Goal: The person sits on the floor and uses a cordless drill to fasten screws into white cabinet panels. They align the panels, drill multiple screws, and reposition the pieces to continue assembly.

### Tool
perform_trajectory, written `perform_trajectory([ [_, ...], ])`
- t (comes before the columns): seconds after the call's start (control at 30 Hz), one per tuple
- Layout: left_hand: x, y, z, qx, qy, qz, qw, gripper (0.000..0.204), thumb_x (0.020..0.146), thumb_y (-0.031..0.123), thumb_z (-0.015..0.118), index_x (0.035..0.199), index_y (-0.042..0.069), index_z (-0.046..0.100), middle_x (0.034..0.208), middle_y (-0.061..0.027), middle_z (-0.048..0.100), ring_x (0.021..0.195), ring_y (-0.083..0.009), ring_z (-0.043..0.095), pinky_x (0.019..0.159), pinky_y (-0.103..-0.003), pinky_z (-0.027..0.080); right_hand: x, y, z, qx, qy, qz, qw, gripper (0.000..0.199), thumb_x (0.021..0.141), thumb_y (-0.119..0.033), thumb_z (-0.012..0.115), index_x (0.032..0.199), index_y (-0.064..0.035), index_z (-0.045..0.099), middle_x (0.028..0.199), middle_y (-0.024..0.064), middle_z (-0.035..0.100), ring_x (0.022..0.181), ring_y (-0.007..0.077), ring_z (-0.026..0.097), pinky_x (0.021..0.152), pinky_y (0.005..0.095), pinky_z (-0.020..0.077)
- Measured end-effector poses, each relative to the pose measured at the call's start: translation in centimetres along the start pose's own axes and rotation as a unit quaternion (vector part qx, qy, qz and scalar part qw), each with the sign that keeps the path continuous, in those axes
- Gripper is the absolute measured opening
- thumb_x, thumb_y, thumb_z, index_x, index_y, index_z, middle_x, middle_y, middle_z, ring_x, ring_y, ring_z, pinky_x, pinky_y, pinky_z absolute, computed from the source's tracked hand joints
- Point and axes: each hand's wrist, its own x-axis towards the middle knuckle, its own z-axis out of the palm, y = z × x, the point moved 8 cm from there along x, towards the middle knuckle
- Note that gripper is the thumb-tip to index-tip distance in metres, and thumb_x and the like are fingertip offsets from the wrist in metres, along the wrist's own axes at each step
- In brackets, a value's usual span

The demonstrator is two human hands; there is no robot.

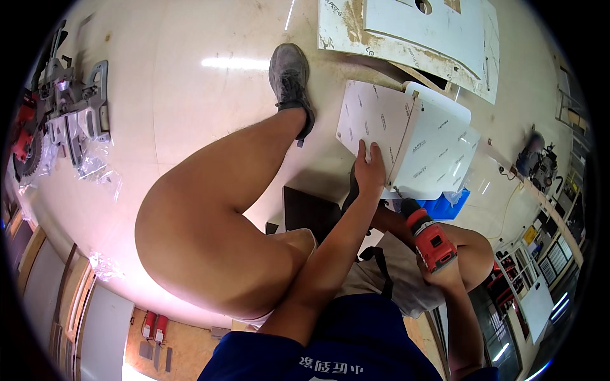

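My left hand (370, 168) presses flat on a white panel (373, 117) that stands joined at an edge to a second white panel (435, 149), low near the floor. My right hand (445, 270) grips a red and black cordless drill (427, 235), whose tip points at the joint between the two panels near their lower corner. My bare left leg (210, 216) stretches forward, its grey shoe (290, 79) planted on the floor beside the panels.
A mitre saw (60, 111) sits on the floor at far left with clear plastic wrap beside it. Large white boards (419, 32) lie at the top. A blue bin (448, 206) is under the panels. Another power tool (534, 159) and shelves stand at right.
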Motion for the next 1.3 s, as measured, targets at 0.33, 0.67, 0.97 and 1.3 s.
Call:
perform_trajectory([
  [0.33, -0.3, -0.3, 0.2, -0.026, -0.011, -0.018, 0.999, 0.069, 0.101, 0.044, 0.055, 0.152, 0.000, 0.042, 0.138, -0.0292, 0.058, 0.126, -0.0359, 0.060, 0.107, -0.038, 0.045, -0.1, 1.9, -0.9, 0.185, -0.035, 0.151, 0.970, 0.029, 0.070, -0.007, 0.069, 0.099, -0.0053, 0.064, 0.092, 0.0149, 0.067, 0.084, 0.0366, 0.066, 0.075, 0.0419, 0.0548],
  [0.67, -0.2, 0.0, 0.1, -0.038, -0.007, -0.009, 0.999, 0.068, 0.101, 0.041, 0.056, 0.150, -0.004, 0.043, 0.136, -0.0276, 0.061, 0.124, -0.0344, 0.061, 0.106, -0.037, 0.045, 0.7, 0.5, -1.5, 0.125, -0.022, 0.085, 0.988, 0.025, 0.070, -0.005, 0.068, 0.094, -0.0046, 0.063, 0.089, 0.0133, 0.066, 0.081, 0.0339, 0.066, 0.072, 0.0398, 0.0540],
  [0.97, -0.6, 1.0, -0.4, -0.030, 0.005, 0.004, 1.000, 0.067, 0.101, 0.039, 0.056, 0.150, -0.005, 0.043, 0.135, -0.0275, 0.062, 0.123, -0.0334, 0.062, 0.105, -0.036, 0.046, 0.8, 0.5, -1.2, 0.092, -0.032, 0.073, 0.993, 0.024, 0.071, -0.004, 0.068, 0.094, -0.0034, 0.063, 0.086, 0.0150, 0.066, 0.078, 0.0365, 0.065, 0.070, 0.0404, 0.0531],
  [1.3, -0.4, 1.1, 0.0, -0.002, -0.023, -0.034, 0.999, 0.068, 0.102, 0.039, 0.055, 0.153, -0.003, 0.040, 0.142, -0.0239, 0.057, 0.123, -0.0264, 0.061, 0.105, -0.032, 0.046, 1.1, 1.4, -1.5, 0.221, -0.038, 0.174, 0.959, 0.019, 0.071, -0.004, 0.068, 0.089, -0.0057, 0.061, 0.083, 0.0130, 0.065, 0.077, 0.0352, 0.066, 0.070, 0.0402, 0.0536],
])
